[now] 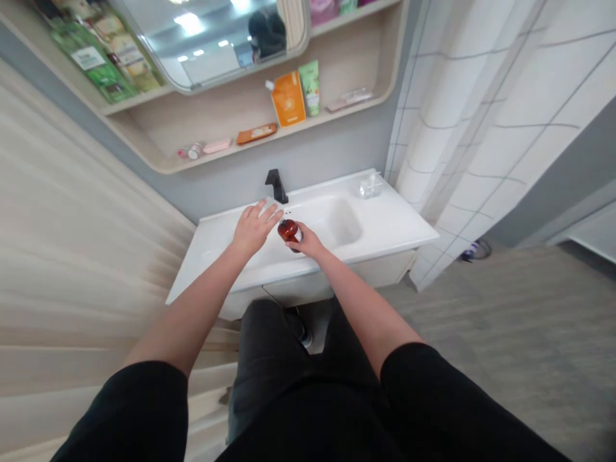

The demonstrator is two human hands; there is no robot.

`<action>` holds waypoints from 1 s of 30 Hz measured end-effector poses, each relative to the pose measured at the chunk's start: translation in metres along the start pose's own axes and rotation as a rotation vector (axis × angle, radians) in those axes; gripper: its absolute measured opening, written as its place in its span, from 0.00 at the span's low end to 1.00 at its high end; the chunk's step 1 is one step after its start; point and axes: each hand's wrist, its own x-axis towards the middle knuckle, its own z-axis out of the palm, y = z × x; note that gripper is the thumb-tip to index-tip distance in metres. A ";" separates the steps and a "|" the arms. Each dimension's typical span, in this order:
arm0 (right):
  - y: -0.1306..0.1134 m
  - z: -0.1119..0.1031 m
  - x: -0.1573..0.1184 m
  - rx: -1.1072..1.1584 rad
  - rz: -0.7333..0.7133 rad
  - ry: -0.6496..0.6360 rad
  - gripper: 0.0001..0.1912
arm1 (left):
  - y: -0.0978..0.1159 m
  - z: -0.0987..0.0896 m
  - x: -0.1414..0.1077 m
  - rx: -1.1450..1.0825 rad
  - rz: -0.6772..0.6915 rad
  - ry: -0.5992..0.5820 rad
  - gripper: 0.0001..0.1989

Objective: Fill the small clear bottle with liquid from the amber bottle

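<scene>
A brown glass bottle [290, 232] with a white label lies tilted on its side in my right hand [308, 242], whose fingers wrap its lower end. My left hand [253, 228] is open, palm down, over the white sink [231, 256], with its fingertips spread close to the bottle's upper end. I cannot tell whether they touch it. Both hands are above the sink's near side, left of the basin [344, 221]. A black faucet [276, 186] stands just beyond my left fingers.
Shelves behind the sink hold an orange pouch [287, 99], a green tube [310, 88] and several small items, below a mirror [206, 45]. A transparent plastic item [370, 186] sits on the sink's right end. A tiled wall [471, 147] stands to the right, with a grey floor [520, 321] below it.
</scene>
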 end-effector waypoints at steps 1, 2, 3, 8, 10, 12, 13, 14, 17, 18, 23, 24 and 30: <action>0.001 0.001 0.000 0.005 -0.004 0.006 0.46 | 0.000 -0.001 0.002 0.004 0.008 -0.005 0.29; 0.003 0.001 0.001 0.010 -0.006 0.013 0.47 | 0.000 -0.002 0.003 0.007 0.018 -0.009 0.28; 0.005 0.002 0.001 0.014 -0.007 0.019 0.47 | 0.000 -0.003 0.005 0.009 0.028 -0.013 0.28; 0.012 0.004 0.003 0.033 -0.009 0.052 0.48 | 0.000 -0.010 0.014 0.053 0.117 -0.039 0.28; 0.013 0.004 0.004 0.055 -0.035 0.060 0.48 | 0.000 -0.013 0.018 0.069 0.160 -0.046 0.28; 0.014 0.004 0.004 0.068 -0.045 0.066 0.49 | 0.000 -0.016 0.021 0.080 0.187 -0.051 0.27; 0.014 0.004 0.004 0.069 -0.041 0.069 0.49 | 0.000 -0.017 0.022 0.084 0.196 -0.051 0.27; 0.015 0.004 0.004 0.070 -0.035 0.072 0.49 | 0.000 -0.018 0.023 0.089 0.204 -0.052 0.27; 0.017 0.005 0.004 0.080 -0.034 0.079 0.49 | -0.001 -0.020 0.027 0.093 0.228 -0.049 0.26; 0.018 0.005 0.004 0.083 -0.037 0.081 0.50 | -0.001 -0.020 0.028 0.090 0.236 -0.046 0.26; 0.015 0.005 0.004 0.083 -0.041 0.088 0.50 | -0.003 -0.023 0.032 0.082 0.286 -0.035 0.26; 0.014 0.005 0.004 0.086 -0.046 0.088 0.50 | -0.003 -0.024 0.033 0.087 0.297 -0.035 0.25; 0.011 0.004 0.003 0.108 -0.062 0.096 0.50 | -0.002 -0.028 0.040 0.112 0.338 -0.037 0.24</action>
